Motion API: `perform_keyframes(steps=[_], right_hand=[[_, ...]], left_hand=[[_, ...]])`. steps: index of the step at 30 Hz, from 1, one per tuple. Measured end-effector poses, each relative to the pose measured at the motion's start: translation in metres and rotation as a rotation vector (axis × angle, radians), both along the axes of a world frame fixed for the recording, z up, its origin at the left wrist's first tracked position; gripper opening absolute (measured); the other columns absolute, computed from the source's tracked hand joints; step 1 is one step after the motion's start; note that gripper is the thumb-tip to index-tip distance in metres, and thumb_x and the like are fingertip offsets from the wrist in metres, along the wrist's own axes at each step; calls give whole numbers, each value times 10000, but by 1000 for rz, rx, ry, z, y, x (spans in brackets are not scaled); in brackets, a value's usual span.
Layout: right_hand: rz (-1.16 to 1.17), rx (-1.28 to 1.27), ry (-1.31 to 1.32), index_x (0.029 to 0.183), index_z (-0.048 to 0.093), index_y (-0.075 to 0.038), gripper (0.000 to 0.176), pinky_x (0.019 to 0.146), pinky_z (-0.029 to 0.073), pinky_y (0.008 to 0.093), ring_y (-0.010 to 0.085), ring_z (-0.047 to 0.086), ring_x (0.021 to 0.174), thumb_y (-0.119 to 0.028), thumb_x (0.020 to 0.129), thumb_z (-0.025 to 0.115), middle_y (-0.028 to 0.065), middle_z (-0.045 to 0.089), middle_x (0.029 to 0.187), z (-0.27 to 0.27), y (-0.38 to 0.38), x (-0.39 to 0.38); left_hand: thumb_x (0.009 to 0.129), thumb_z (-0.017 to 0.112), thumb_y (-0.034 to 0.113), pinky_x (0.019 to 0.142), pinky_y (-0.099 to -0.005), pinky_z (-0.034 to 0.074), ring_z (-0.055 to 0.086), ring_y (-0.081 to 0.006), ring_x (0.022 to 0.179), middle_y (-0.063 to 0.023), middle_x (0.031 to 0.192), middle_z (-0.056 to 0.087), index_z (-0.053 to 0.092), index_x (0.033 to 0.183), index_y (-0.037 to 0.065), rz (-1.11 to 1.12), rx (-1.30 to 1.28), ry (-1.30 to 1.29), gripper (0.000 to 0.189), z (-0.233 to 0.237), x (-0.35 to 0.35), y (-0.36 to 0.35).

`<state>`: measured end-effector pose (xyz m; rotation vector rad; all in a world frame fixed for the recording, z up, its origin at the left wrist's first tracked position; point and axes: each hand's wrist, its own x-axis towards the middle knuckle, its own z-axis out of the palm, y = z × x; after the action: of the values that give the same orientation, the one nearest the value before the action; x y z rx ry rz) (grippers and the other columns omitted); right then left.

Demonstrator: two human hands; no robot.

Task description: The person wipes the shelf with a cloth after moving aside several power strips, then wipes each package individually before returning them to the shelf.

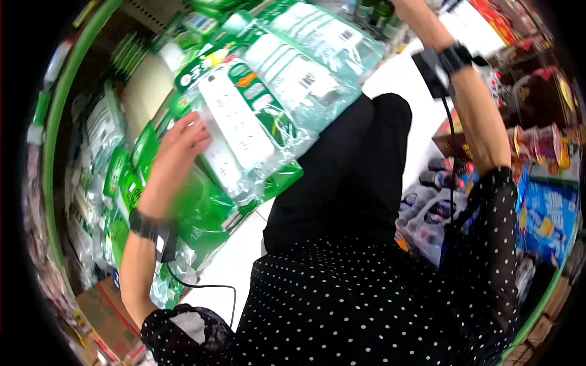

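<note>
My left hand (177, 155) is beside a green and white plastic-wrapped pack (235, 116), its fingers bent near the pack's left edge and partly blurred; whether it grips anything is not clear. Two more clear packs with white labels, one in the middle (302, 79) and one farther right (336, 36), lie alongside. My right hand (406, 7) is at the top edge, mostly cut off, so its fingers are hidden. Under and around my left hand are green packs (204, 210), one marked 1.8.
A shelf with a green curved edge (55, 152) runs down the left. At the right stand shrink-wrapped dark bottles (427, 213), a blue bag (549, 213) and red cup-shaped packs (537, 146). A cardboard box (107, 317) sits at the lower left.
</note>
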<state>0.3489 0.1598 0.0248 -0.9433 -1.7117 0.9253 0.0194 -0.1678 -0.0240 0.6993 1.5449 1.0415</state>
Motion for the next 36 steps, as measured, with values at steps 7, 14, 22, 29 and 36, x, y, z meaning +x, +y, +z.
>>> perform_keyframes(steps=[7,14,22,29,36], right_hand=[[682,-542,-58,1118,608,-35,324,713,479,236,90,600,822,-271,898,591,35,662,992,-73,-147,-58],[624,-429,-85,1172,586,-44,348,644,437,212,57,499,741,-114,840,665,25,551,959,-88,-178,-91],[655,-530,-17,1135,598,-17,319,675,463,234,84,569,772,-122,840,655,53,604,975,-82,-181,-92],[405,-368,68,1135,599,3,288,852,439,246,99,565,962,-107,871,627,35,634,1038,-63,-124,-63],[80,-255,-27,1210,530,37,474,860,426,251,130,562,991,-162,819,708,72,622,1108,-88,-43,-21]], left_hand=[[879,629,198,832,-359,507,560,-153,990,-28,1125,599,568,1191,75,91,-52,-240,341,8,8,3],[775,770,248,836,-317,429,536,-138,1003,-33,1086,585,434,1239,82,213,-133,-187,597,15,39,15],[820,668,141,868,-319,462,605,-156,974,-67,1051,637,602,1104,13,76,-111,-277,318,14,38,22],[833,595,117,944,-369,467,618,-230,1009,-106,1114,631,552,1167,-10,197,35,-621,360,2,12,8],[808,571,134,948,-415,472,626,-257,996,-114,1102,637,533,1178,3,284,70,-627,395,-4,-33,-16]])
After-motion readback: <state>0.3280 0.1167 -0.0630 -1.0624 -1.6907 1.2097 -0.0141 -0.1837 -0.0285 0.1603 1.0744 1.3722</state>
